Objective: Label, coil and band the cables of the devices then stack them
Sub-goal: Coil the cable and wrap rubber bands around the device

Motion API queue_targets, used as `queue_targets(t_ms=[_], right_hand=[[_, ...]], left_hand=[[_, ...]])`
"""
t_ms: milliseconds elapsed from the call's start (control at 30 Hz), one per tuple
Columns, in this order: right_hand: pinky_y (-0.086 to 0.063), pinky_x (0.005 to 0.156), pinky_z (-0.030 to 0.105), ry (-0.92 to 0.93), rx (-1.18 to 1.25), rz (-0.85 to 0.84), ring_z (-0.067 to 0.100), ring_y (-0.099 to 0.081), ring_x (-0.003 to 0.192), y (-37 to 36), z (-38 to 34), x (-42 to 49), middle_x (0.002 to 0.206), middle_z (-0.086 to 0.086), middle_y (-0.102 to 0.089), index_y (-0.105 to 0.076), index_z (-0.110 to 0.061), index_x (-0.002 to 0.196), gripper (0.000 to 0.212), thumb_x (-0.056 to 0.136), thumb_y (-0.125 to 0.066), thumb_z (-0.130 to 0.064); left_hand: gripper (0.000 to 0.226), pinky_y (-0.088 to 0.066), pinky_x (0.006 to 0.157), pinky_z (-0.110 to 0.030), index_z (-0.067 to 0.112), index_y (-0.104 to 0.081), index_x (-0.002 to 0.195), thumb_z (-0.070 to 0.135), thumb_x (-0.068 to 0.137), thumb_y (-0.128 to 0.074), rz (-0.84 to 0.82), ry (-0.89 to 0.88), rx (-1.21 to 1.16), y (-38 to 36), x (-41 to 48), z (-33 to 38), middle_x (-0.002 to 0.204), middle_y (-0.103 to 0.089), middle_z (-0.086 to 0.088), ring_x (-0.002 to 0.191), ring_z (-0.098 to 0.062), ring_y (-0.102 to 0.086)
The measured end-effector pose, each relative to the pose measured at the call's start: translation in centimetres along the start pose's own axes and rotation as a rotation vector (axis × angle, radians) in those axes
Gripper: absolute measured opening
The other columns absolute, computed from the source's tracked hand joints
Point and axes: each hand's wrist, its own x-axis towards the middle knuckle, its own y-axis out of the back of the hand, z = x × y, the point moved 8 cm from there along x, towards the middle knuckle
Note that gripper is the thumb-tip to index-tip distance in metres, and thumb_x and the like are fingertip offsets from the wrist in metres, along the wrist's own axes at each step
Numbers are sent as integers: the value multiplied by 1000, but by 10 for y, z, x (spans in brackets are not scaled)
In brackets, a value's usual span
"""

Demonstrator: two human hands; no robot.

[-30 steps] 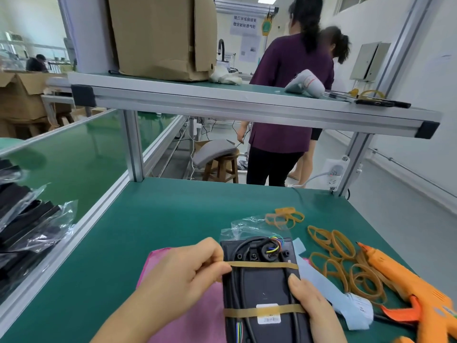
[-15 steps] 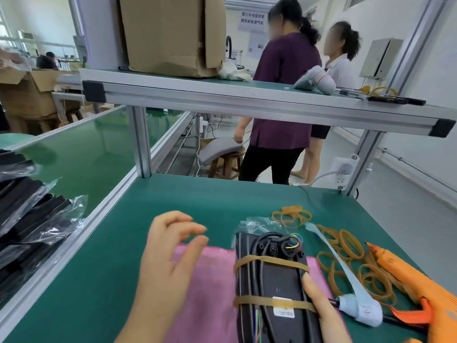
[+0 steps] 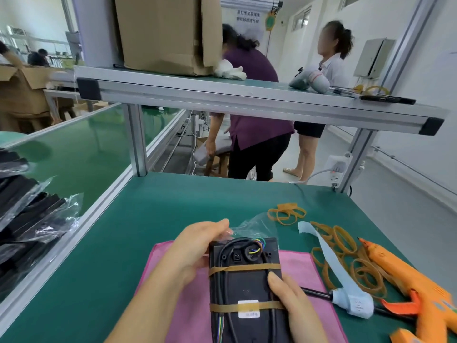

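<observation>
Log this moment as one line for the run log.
stage: banded, not stacked | device: cable coiled, two rubber bands on | left hand: grips top-left corner | right hand: holds right edge | below: pink cloth

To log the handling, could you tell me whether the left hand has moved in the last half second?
Yes: the left hand moved right across the pink cloth and now grips the device at its far-left corner.

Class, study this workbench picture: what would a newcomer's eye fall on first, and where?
The left hand and right hand grip a banded black device over a pink cloth, near centre. To its right lie an orange glue gun and loose rubber bands; a cardboard box sits on the upper shelf.
</observation>
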Motion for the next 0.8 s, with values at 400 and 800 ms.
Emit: queue_targets(t_ms=[400,800], right_hand=[[-50,50,13,105,72,-24,13,-73,71,-2,-13,-5,87,9,-76,-72,-10,100,20,87,-58,-7],[-47,47,12,65,-6,-12,19,-63,64,10,-9,-4,71,7,-69,-65,3,103,19,93,-50,-3]], left_hand=[[14,-50,69,-29,16,-66,73,18,87,-68,-74,-225,342,7,5,23,69,-64,5,63,-8,-54],[17,-47,68,-25,27,-59,71,27,89,-61,149,-664,679,15,-36,84,73,-63,12,68,-5,-57]])
